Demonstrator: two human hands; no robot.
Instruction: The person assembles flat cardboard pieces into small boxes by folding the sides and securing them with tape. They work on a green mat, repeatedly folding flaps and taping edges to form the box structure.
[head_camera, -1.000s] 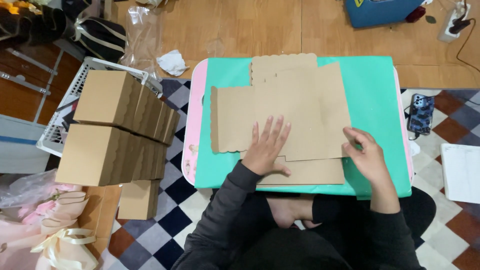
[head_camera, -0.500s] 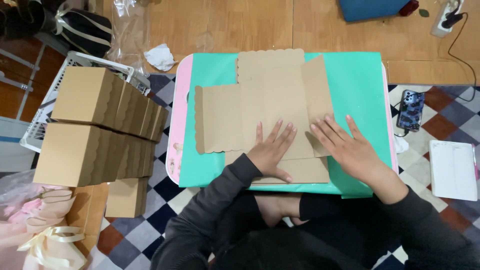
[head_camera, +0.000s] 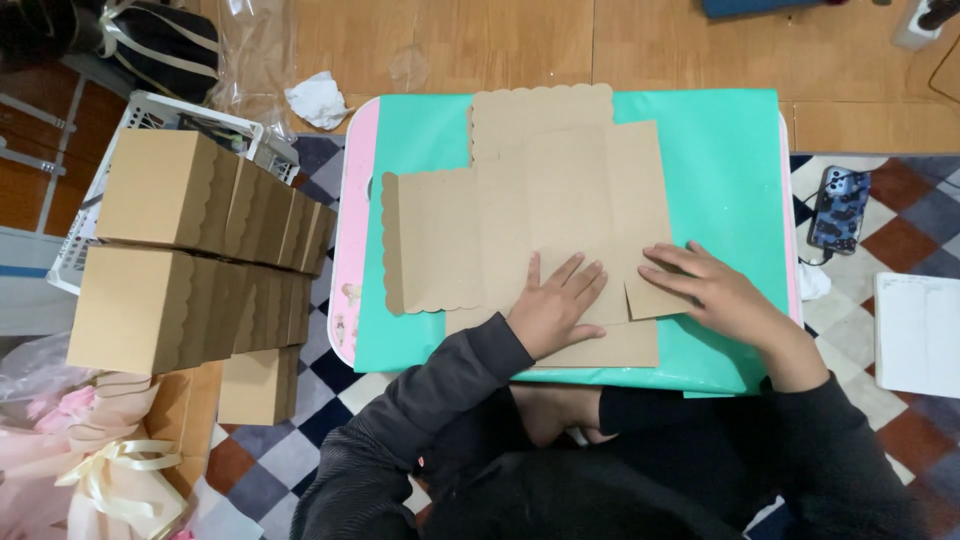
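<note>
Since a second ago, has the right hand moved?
Yes. The right hand slid left, from the cardboard sheet's right edge onto the sheet, toward the left hand.

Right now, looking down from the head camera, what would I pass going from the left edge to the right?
Stacked brown cardboard boxes → flat scalloped cardboard box blank → left hand → right hand → smartphone → white notebook.

Brown scalloped cardboard sheet (head_camera: 540, 220) on a green mat (head_camera: 720, 180)

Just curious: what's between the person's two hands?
Only the flat cardboard sheet: the left hand and right hand press on it, as the head view shows.
</note>
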